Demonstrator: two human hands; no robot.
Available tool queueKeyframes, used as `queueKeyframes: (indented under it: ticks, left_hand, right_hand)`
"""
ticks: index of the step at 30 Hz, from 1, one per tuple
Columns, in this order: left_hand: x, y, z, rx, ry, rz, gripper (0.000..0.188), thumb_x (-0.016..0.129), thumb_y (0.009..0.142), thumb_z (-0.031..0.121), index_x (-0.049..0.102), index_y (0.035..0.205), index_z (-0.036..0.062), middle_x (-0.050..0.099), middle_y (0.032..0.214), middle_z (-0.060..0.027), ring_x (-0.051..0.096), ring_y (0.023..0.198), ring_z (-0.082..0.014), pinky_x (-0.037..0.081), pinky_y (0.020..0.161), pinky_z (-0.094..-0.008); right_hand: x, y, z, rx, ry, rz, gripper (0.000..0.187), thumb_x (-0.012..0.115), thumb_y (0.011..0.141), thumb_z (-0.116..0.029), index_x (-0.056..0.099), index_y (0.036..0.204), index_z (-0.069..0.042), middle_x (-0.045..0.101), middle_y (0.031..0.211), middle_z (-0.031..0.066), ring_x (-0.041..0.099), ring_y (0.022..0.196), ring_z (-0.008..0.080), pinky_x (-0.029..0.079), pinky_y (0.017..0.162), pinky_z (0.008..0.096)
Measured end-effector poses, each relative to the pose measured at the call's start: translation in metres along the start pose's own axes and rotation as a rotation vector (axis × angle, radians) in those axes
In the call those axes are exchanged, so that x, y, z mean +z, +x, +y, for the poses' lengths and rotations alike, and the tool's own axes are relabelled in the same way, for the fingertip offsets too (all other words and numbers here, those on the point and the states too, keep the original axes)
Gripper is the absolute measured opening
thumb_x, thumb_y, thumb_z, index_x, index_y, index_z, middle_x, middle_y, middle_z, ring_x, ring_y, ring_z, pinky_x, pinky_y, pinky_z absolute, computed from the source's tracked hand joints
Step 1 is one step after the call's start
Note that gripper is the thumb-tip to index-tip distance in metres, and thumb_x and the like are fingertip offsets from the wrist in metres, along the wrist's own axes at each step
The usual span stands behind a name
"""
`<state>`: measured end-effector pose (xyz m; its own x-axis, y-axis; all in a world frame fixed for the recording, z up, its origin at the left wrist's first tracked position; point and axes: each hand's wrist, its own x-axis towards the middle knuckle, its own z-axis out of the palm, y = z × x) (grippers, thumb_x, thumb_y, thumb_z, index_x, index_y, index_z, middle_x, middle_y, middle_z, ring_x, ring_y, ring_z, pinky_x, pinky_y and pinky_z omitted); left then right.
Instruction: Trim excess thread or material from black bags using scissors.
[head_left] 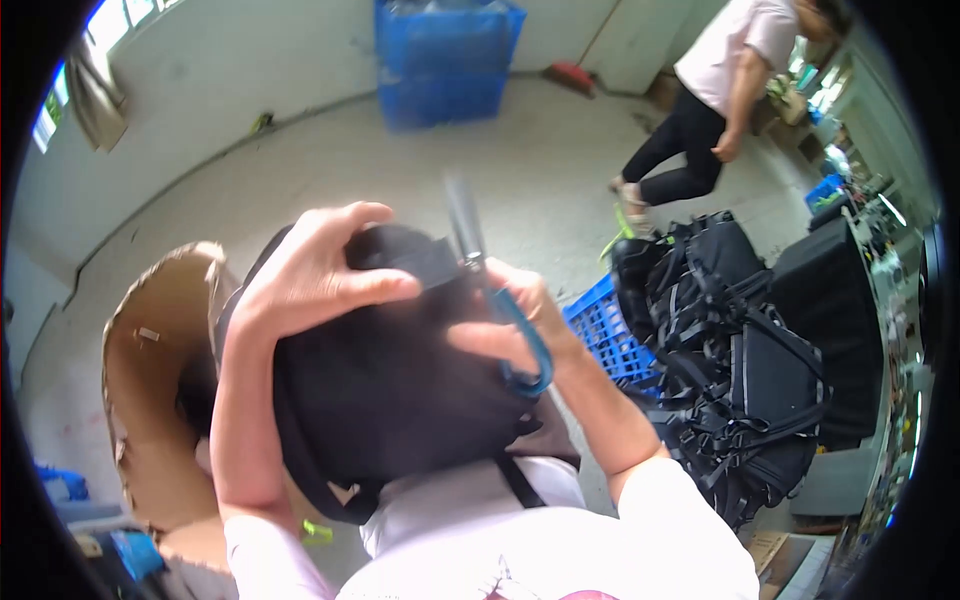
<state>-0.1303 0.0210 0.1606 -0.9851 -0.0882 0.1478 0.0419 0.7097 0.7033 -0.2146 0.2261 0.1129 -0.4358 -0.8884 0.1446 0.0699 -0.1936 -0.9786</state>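
Note:
A black fabric bag [390, 400] rests on my lap, a strap showing at its lower edge. My left hand [315, 265] grips its upper part, thumb and fingers on either side of the dark fabric. In my right hand [525, 315] is a pair of scissors [520, 345] with blue handles. Its metal blades point up and away from me, and they look blurred. The right thumb lies against the bag's front, close to the fabric edge. Whether the blades are parted cannot be made out.
A tall cardboard box [150, 400] stands open at my left. To the right, several black bags with straps [740, 370] are piled by a blue basket [605, 325]. A blue crate [445, 90] stands near the far wall, beside a red broom [572, 77]. Another person [705, 110] is at the far right.

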Motion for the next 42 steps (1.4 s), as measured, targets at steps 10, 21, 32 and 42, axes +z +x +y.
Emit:
queueKeyframes:
  ticks: [10,21,32,42]
  left_hand:
    - [0.034,-0.033,-0.071,-0.242,-0.517,0.245,0.018,0.070,0.069,0.014,0.056,0.075,0.0042,0.054,0.069,0.0038,0.048,0.065,-0.0029,0.039,0.061,-0.0178]
    - [0.038,-0.038,-0.051,-0.192,-0.452,0.485,0.014,0.065,0.071,0.012,0.058,0.072,0.0000,0.055,0.065,0.0011,0.048,0.060,-0.0052,0.038,0.055,-0.0190]
    - [0.021,-0.048,-0.032,-0.064,-0.315,0.606,0.011,0.065,0.073,0.007,0.057,0.072,-0.0007,0.052,0.063,0.0029,0.046,0.058,-0.0040,0.036,0.054,-0.0172]
    - [-0.009,-0.055,-0.034,-0.082,-0.240,0.871,0.008,0.064,0.074,0.001,0.058,0.070,0.0011,0.051,0.064,0.0042,0.044,0.060,-0.0029,0.034,0.056,-0.0155]
  right_hand:
    - [-0.018,-0.052,0.068,0.305,-0.232,0.071,0.041,0.069,0.072,-0.005,0.054,0.110,-0.002,0.049,0.069,-0.0045,0.043,0.060,0.0012,0.034,0.051,0.0161]
    - [-0.022,-0.041,0.046,0.081,-0.580,0.176,0.082,0.066,0.063,-0.061,0.049,0.110,0.004,0.051,0.083,0.0096,0.048,0.068,0.0151,0.041,0.060,0.0271]
    - [-0.021,-0.027,0.044,0.032,-0.582,0.110,0.073,0.075,0.063,-0.047,0.051,0.110,0.004,0.056,0.075,0.0079,0.053,0.067,0.0111,0.044,0.062,0.0238]
    - [-0.016,-0.046,0.062,-0.037,-0.626,0.189,0.053,0.078,0.060,-0.015,0.052,0.105,-0.002,0.058,0.074,0.0102,0.055,0.063,0.0158,0.045,0.060,0.0278]
